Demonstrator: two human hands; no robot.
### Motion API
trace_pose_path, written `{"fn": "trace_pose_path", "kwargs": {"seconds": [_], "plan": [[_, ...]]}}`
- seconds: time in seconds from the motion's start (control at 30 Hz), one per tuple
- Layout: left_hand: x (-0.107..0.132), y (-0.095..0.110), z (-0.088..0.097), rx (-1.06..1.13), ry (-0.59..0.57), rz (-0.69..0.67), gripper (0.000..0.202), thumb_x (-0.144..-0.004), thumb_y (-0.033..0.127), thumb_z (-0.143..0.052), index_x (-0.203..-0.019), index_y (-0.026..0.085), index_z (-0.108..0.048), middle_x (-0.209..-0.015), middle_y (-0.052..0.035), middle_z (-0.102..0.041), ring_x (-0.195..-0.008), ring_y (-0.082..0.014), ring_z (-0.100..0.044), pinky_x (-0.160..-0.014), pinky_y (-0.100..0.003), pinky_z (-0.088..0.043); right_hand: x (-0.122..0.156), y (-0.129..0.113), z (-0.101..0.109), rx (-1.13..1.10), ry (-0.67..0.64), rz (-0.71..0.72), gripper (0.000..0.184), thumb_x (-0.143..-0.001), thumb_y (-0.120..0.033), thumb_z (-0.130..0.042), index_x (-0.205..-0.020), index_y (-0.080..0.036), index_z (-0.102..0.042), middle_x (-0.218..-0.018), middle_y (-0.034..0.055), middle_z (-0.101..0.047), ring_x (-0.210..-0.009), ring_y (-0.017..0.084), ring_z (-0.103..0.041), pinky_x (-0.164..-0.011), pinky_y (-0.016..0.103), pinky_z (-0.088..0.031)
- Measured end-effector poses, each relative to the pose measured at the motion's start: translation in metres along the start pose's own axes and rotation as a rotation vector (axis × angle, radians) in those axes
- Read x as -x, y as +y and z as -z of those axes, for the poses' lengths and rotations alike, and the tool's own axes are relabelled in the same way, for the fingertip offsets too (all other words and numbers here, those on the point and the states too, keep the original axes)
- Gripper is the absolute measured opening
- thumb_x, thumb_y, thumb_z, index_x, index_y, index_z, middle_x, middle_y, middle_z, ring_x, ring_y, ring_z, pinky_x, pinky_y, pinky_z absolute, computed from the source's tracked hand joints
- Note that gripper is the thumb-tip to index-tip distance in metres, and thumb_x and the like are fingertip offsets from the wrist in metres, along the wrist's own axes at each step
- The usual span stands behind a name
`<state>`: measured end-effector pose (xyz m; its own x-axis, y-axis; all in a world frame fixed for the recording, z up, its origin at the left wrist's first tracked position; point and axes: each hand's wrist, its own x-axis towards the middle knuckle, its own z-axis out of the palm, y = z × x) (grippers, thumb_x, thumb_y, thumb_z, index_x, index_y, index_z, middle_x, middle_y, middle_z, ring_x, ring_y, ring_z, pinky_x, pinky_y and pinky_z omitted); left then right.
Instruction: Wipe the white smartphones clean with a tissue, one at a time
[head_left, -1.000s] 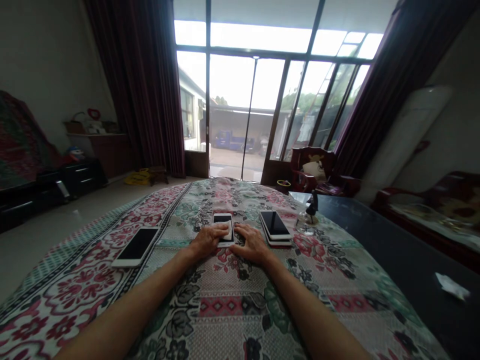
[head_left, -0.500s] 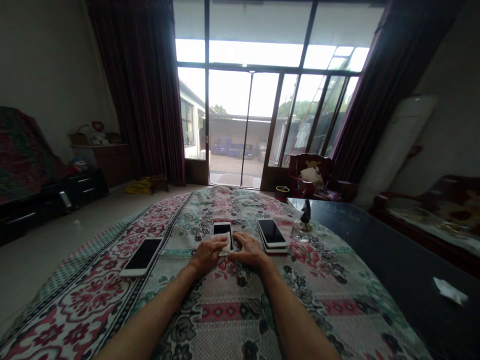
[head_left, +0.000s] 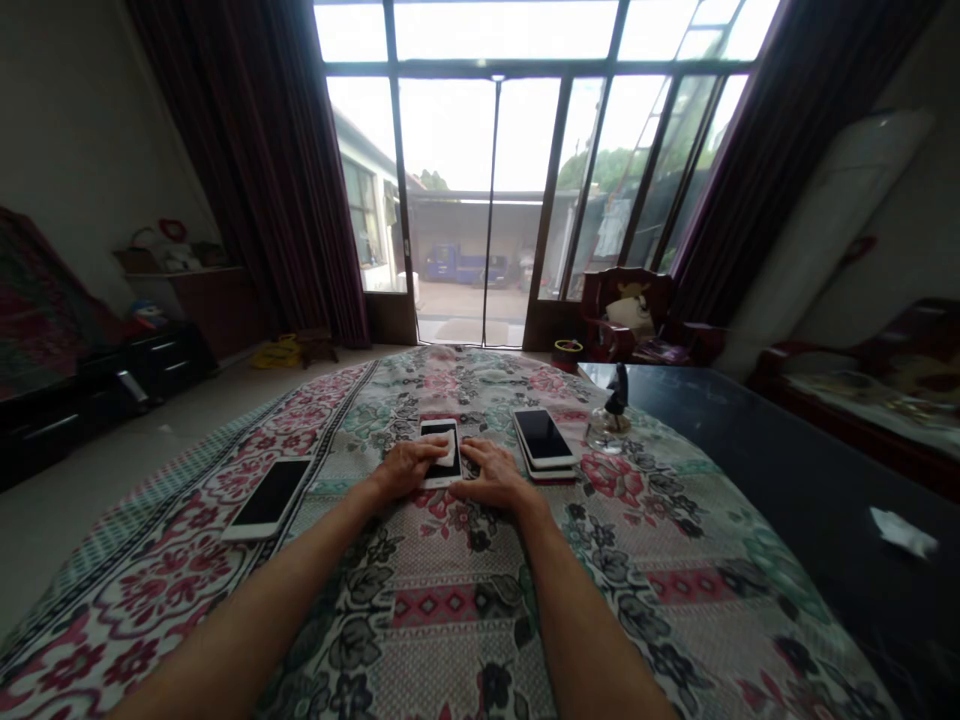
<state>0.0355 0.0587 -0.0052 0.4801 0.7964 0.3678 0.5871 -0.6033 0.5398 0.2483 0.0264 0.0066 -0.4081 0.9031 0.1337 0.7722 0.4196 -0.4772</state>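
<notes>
Risen in view — hands [head_left: 405, 468] at smartphone [head_left: 441, 442]

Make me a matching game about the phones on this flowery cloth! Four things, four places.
Things:
1. Left hand
2. Lone phone
3. Phone pile
4. Paper scrap

Places:
A. On the dark table
B. Right of the middle phone
C. On the middle phone
D. Left of the middle phone

Pairs: 1-C, 2-D, 3-B, 4-A
</notes>
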Motion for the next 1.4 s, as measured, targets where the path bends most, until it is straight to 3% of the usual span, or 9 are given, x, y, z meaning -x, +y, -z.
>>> {"fn": "trace_pose_path", "kwargs": {"seconds": [0.13, 0.23, 0.33, 0.47, 0.63, 0.87, 1.07, 1.2, 1.4], "plan": [[-0.035, -0.006, 0.006, -0.057, -0.058, 0.041, 0.039, -0.075, 0.008, -0.044, -0.093, 0.022, -0.076, -0.120, -0.0026, -0.069, -0.113, -0.0226, -0.063, -0.102, -0.035, -0.046, 0.002, -0.005, 0.003, -0.004, 0.003, -0.014, 0.069, -0.075, -0.049, -0.067, -0.136, -0.021, -0.052, -0.146, 0.0094, -0.044, -0.136, 0.026, -0.035, -0.113, 0.043, -0.021], [-0.059, -0.013, 0.003, -0.077, -0.077, 0.063, 0.039, -0.063, 0.001, -0.046, -0.082, 0.018, -0.076, -0.106, -0.0053, -0.074, -0.105, -0.0254, -0.066, -0.096, -0.035, -0.049, 0.002, -0.006, 0.004, -0.009, 0.000, -0.019, 0.068, -0.073, -0.051, -0.068, -0.133, -0.022, -0.055, -0.145, 0.0083, -0.045, -0.135, 0.026, -0.036, -0.113, 0.042, -0.021], [-0.069, -0.018, -0.005, -0.103, -0.036, 0.100, 0.044, -0.060, 0.001, -0.046, -0.089, 0.017, -0.074, -0.104, -0.0069, -0.074, -0.105, -0.0268, -0.065, -0.095, -0.036, -0.048, 0.001, -0.005, 0.003, -0.014, 0.009, -0.026, 0.068, -0.073, -0.052, -0.069, -0.133, -0.023, -0.055, -0.146, 0.0075, -0.045, -0.136, 0.026, -0.036, -0.113, 0.041, -0.020], [-0.059, -0.016, -0.012, -0.111, -0.010, 0.093, 0.047, -0.064, 0.003, -0.044, -0.097, 0.020, -0.073, -0.114, -0.0044, -0.071, -0.108, -0.0242, -0.063, -0.096, -0.033, -0.047, -0.002, -0.001, -0.003, -0.009, 0.028, -0.039, 0.073, -0.072, -0.054, -0.068, -0.135, -0.022, -0.052, -0.146, 0.0083, -0.044, -0.136, 0.027, -0.036, -0.112, 0.041, -0.021], [-0.033, 0.001, -0.009, -0.079, -0.008, 0.049, 0.047, -0.066, 0.004, -0.044, -0.098, 0.020, -0.074, -0.122, -0.0043, -0.068, -0.112, -0.0257, -0.062, -0.098, -0.034, -0.047, -0.006, 0.002, -0.008, 0.019, 0.039, -0.063, 0.078, -0.070, -0.052, -0.068, -0.137, -0.018, -0.048, -0.147, 0.0109, -0.043, -0.136, 0.027, -0.036, -0.112, 0.039, -0.023], [0.006, 0.030, -0.008, -0.062, -0.041, -0.087, 0.049, -0.069, 0.002, -0.045, -0.104, 0.021, -0.073, -0.126, -0.0021, -0.066, -0.118, -0.0204, -0.059, -0.105, -0.033, -0.044, -0.003, -0.001, -0.001, -0.002, 0.008, -0.043, 0.075, -0.070, -0.049, -0.070, -0.137, -0.020, -0.050, -0.148, 0.0102, -0.042, -0.137, 0.027, -0.035, -0.113, 0.042, -0.022], [0.037, 0.035, -0.011, -0.059, -0.006, -0.121, 0.051, -0.075, 0.001, -0.044, -0.113, 0.023, -0.069, -0.132, -0.0025, -0.062, -0.125, -0.0189, -0.054, -0.109, -0.036, -0.040, -0.002, 0.001, 0.001, -0.011, 0.001, -0.017, 0.074, -0.071, -0.051, -0.071, -0.136, -0.021, -0.052, -0.148, 0.0117, -0.041, -0.137, 0.028, -0.035, -0.114, 0.043, -0.022], [0.035, 0.030, -0.008, -0.051, -0.012, -0.092, 0.049, -0.076, 0.003, -0.045, -0.113, 0.022, -0.070, -0.132, -0.0031, -0.062, -0.123, -0.0192, -0.056, -0.108, -0.035, -0.042, -0.002, 0.001, 0.000, -0.009, -0.015, -0.014, 0.075, -0.072, -0.050, -0.069, -0.137, -0.020, -0.050, -0.149, 0.0121, -0.040, -0.138, 0.029, -0.034, -0.114, 0.044, -0.021], [0.006, 0.017, -0.002, -0.044, -0.022, -0.007, 0.048, -0.073, 0.007, -0.042, -0.105, 0.022, -0.074, -0.125, -0.0005, -0.066, -0.117, -0.0198, -0.061, -0.106, -0.035, -0.044, -0.004, -0.002, -0.001, -0.002, -0.016, -0.059, 0.070, -0.076, -0.049, -0.064, -0.139, -0.022, -0.048, -0.150, 0.0100, -0.039, -0.139, 0.028, -0.031, -0.114, 0.044, -0.019]]}}
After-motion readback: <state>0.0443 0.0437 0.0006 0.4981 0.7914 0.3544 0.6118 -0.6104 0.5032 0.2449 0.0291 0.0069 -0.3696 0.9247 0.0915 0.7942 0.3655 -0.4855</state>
